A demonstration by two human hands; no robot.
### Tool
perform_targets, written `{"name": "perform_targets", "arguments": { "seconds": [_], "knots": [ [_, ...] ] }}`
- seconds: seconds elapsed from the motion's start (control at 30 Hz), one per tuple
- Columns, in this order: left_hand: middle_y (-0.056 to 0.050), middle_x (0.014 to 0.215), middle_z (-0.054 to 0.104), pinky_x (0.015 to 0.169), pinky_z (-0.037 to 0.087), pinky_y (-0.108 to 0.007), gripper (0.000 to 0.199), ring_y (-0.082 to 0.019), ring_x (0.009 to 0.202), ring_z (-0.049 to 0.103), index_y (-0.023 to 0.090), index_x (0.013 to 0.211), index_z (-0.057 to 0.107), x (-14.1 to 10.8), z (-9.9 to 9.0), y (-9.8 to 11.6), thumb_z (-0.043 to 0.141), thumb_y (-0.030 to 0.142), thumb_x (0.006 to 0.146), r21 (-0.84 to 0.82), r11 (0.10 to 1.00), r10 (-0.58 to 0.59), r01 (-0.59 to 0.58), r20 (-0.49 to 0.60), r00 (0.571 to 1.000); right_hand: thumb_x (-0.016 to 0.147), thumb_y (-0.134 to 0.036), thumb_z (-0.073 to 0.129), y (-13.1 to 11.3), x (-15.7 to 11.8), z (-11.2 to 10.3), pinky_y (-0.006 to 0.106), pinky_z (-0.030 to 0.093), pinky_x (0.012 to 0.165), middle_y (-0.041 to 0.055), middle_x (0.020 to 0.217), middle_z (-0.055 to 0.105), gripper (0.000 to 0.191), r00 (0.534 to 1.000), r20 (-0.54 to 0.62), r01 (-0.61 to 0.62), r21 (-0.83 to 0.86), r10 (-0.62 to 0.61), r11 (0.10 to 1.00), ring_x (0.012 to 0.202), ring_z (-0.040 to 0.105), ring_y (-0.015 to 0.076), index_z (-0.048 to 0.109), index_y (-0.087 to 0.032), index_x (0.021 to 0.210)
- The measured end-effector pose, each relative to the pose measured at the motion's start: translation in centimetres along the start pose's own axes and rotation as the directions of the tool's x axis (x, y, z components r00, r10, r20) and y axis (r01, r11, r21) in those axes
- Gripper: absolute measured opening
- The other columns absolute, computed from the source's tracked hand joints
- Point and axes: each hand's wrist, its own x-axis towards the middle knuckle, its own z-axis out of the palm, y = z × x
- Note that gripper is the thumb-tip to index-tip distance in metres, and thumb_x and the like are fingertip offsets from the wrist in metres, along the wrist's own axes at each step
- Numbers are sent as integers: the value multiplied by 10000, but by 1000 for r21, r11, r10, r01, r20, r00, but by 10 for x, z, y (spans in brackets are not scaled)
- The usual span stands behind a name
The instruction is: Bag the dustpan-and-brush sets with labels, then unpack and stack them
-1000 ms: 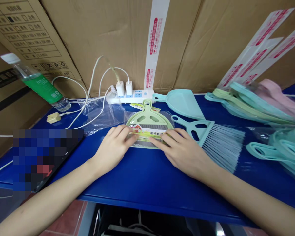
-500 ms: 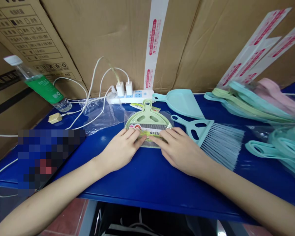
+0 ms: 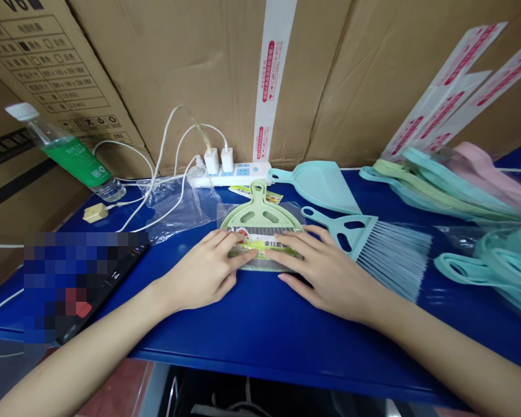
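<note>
Left hand [image 3: 202, 267] and right hand [image 3: 325, 273] lie flat on green dustpan set [image 3: 260, 214] in clear plastic bag, fingers on paper label [image 3: 254, 248]. Both grips open, pressing from above, not clamped; fingertips just apart. Set lies on blue tabletop [image 3: 200, 341], near front edge. Teal hand brush [image 3: 393, 255] just beside right hand; teal dustpan [image 3: 319, 186] behind it. Behind set, power strip [image 3: 243, 175] with two white chargers [image 3: 211, 161].

The scene is viewed through one head-worn camera, tilted forward and down from close above a blue table [image 3: 243, 324], with the left hand [image 3: 202, 269] and right hand [image 3: 325, 278] seen near and cardboard cartons [image 3: 178, 75] beyond.
</note>
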Motion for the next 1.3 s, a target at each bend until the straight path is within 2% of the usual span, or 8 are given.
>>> {"name": "perform_targets", "arguments": {
  "seconds": [0.17,0.3,0.53,0.7,0.9,1.3],
  "knots": [
    [-140,1107,599,998,479,-482,436,-293,1111,574,165,1286,602,-4,-6,6,448,142,878,35,998,46,-47,11,999,964,-236,453,-5,-5,-4,481,452,907,155,1176,668,293,1000,9,6,35,-6,999,1087,595,293,657,-160,1160],
    [-125,1085,614,1012,462,-472,433,-273,1064,593,193,1289,597,-6,-7,9,470,148,877,54,997,51,-52,26,998,960,-261,477,-9,-6,-5,467,458,881,155,1181,664,320,999,40,13,14,-14,1000,1094,587,303,639,-173,1221],
    [-98,972,593,914,494,-447,346,-249,913,600,205,1253,619,-2,-1,8,484,251,938,92,994,63,-58,-44,997,964,-225,464,-9,-2,-1,418,457,837,142,1093,681,292,999,27,41,-56,-39,998,1043,589,279,664,-172,1169],
    [-113,1015,584,842,524,-406,315,-266,956,608,186,1210,643,-2,2,8,481,295,962,86,996,42,-35,-73,996,973,-207,436,-7,-2,-2,411,453,820,145,1068,683,307,999,-8,47,-53,-48,997,990,599,278,668,-145,1164],
    [-107,1021,581,827,523,-404,331,-262,943,606,199,1246,620,-3,3,7,457,289,972,91,995,49,-43,-60,997,972,-195,434,-7,-3,-3,411,443,835,141,1090,673,311,999,14,39,-26,-39,999,1000,592,276,664,-166,1179],
    [-110,1087,573,898,471,-413,319,-269,1036,542,207,1229,628,0,0,8,456,313,983,103,993,59,-52,-59,997,985,-214,422,-6,-2,-1,393,415,821,127,1074,662,302,999,1,38,-19,-38,999,965,571,261,664,-176,1162]
  ]
}}
